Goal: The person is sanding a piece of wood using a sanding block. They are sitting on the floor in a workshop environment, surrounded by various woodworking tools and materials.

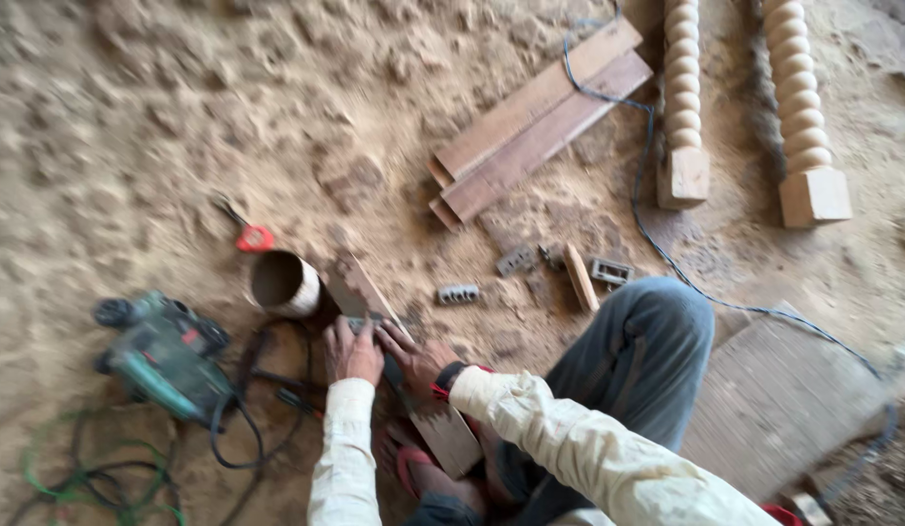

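Both hands (379,353) on plank (399,365), lying diagonal.

A power tool (165,356) lies left of both hands, the left hand (352,353) touching the right hand (414,358) on a wood strip (404,375). A cylinder (284,283) sits just beyond them. 2 planks (535,122) lie farther back (2 turned posts (745,107) to their right).

**Open sand upper left, clutter close in**

The upper left of the frame is bare sawdust. Just left of the hands a cup (285,283), red tool (254,238), green power tool (165,356) and cables (240,429) crowd the ground. To the right lie small blocks (458,293), planks (535,122), two turned posts (683,97) and a blue cord (657,239); the knee (647,341) blocks the lower right.
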